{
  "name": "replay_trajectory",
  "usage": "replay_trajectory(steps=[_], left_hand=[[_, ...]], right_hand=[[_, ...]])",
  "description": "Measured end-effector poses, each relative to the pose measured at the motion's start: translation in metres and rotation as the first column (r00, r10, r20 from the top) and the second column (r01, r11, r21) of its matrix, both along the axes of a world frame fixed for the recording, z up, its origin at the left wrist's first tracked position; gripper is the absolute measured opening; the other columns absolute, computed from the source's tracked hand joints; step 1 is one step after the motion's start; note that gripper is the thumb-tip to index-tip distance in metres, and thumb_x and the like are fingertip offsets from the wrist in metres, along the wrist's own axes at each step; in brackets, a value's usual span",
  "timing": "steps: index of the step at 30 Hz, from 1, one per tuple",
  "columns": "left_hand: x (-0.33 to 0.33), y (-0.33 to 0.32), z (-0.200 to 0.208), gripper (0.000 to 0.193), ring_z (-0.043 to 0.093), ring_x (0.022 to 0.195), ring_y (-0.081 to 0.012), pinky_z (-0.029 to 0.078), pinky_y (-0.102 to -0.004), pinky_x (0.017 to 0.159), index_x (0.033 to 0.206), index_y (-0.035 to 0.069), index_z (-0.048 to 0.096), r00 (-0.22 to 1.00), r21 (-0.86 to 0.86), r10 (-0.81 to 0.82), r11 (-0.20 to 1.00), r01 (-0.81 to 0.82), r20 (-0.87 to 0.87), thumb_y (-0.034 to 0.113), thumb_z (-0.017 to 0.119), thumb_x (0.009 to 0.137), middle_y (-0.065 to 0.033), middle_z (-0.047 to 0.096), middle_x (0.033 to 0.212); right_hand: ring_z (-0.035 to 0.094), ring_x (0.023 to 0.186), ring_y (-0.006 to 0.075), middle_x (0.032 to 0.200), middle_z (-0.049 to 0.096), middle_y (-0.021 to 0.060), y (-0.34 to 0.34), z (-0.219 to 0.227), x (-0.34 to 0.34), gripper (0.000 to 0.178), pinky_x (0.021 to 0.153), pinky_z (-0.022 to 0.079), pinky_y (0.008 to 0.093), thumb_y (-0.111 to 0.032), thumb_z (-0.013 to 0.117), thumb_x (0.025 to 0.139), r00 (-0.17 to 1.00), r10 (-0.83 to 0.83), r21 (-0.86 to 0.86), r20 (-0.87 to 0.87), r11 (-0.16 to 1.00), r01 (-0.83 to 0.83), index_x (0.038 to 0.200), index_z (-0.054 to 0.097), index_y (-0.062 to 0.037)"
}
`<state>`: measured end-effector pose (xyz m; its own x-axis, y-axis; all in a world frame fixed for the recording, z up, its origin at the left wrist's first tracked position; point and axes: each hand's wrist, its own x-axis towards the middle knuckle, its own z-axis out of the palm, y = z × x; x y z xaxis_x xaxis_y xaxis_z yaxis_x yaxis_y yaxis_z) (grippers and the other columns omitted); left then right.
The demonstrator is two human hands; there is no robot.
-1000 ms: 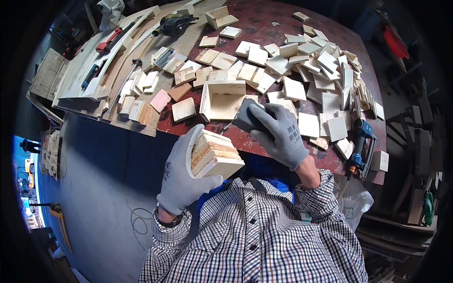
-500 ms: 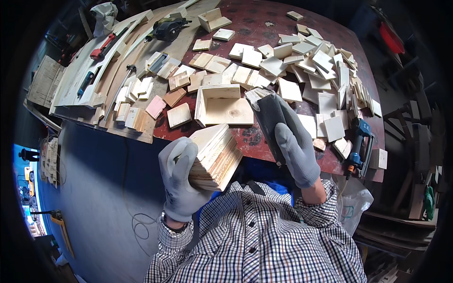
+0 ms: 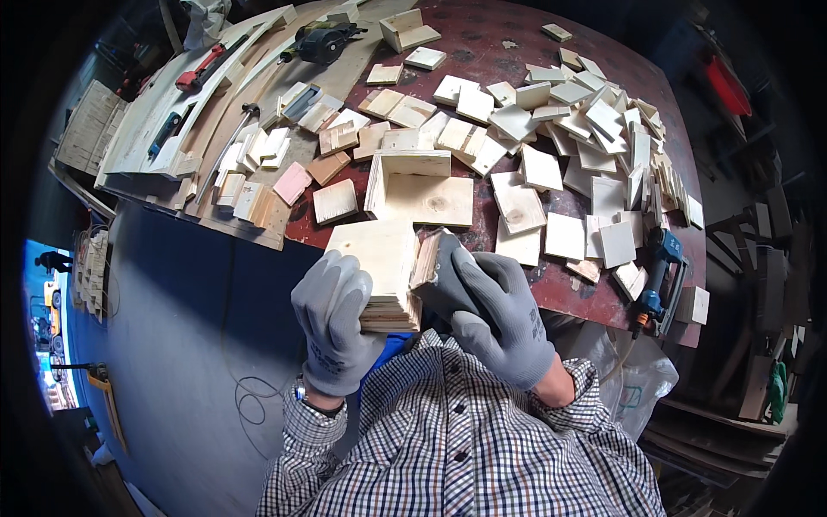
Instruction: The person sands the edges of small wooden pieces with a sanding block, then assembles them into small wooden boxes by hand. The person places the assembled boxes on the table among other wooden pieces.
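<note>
Dark block [image 3: 450,277] lowered in right hand [image 3: 510,326], wood stack [image 3: 376,260] alongside, in left hand [image 3: 334,326]

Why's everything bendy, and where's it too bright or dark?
All in the head view: the fisheye lens bends the dark-red flat table; corners are black; a broad shadow darkens part of the grey floor; the bluish-white opening at far left glares; the stacked square pale wooden boards look clear.

Smooth-faced wooden stack [image 3: 384,265], matt dark block [image 3: 446,283], woven cloth shirt [image 3: 461,435]
</note>
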<state>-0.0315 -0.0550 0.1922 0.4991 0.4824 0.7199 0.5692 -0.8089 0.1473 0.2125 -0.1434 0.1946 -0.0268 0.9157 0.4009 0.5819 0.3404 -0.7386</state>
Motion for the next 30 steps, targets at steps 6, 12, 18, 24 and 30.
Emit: replay_trajectory(steps=[6,12,18,24,30], left_hand=[[0.008,0.007,0.008,0.069,0.056,0.129,-0.0349,0.046,-0.0485,0.103,0.144,0.014,0.047,0.999,0.152,-0.033,0.988,0.034,-0.007,0.014,0.083,0.085,-0.0137,0.057,0.137],[0.021,0.004,0.016,0.054,0.056,0.131,-0.0315,0.048,-0.0475,0.101,0.136,0.02,0.055,0.999,0.222,0.025,0.975,-0.015,-0.041,0.02,0.081,0.088,-0.0069,0.057,0.137],[-0.009,0.008,0.008,0.041,0.055,0.127,-0.03,0.049,-0.0484,0.103,0.128,0.023,0.052,0.994,0.317,0.093,0.946,-0.071,-0.053,0.024,0.076,0.095,-0.0046,0.056,0.127],[0.001,0.019,0.002,0.04,0.055,0.112,-0.027,0.055,-0.044,0.091,0.123,0.021,0.048,0.994,0.551,-0.063,0.834,0.004,0.089,0.038,0.074,0.098,-0.0044,0.053,0.116],[0.024,0.025,0.0,0.037,0.054,0.109,-0.0255,0.056,-0.0422,0.085,0.114,0.02,0.045,0.976,0.624,-0.118,0.781,-0.023,0.182,0.041,0.072,0.098,-0.0037,0.051,0.109]], right_hand=[[0.056,0.128,0.0393,0.141,0.054,0.0287,0.025,0.03,0.009,0.066,0.111,0.046,0.046,-0.023,0.066,0.1,0.973,-0.131,0.146,-0.192,0.976,0.16,0.155,0.047,0.007],[0.054,0.125,0.0435,0.143,0.052,0.03,0.04,0.056,-0.016,0.073,0.109,0.042,0.052,-0.04,0.075,0.095,0.999,-0.034,0.274,0.03,0.961,0.025,0.154,0.054,-0.0031],[0.057,0.128,0.0401,0.143,0.054,0.0274,-0.013,-0.034,0.005,0.066,0.113,0.045,0.0445,-0.024,0.067,0.098,0.983,-0.025,0.004,-0.184,1.0,0.027,0.155,0.049,0.0041],[0.054,0.136,0.0227,0.15,0.052,0.0164,-0.003,-0.018,0.011,0.058,0.116,0.041,0.0346,-0.02,0.051,0.109,0.716,-0.371,-0.257,-0.592,0.928,0.268,0.163,0.04,0.0002],[0.054,0.134,0.0265,0.148,0.05,0.0175,0.0,0.026,0.008,0.065,0.115,0.042,0.0392,-0.024,0.057,0.105,0.813,-0.204,-0.122,-0.545,0.979,0.164,0.162,0.039,0.0009]])
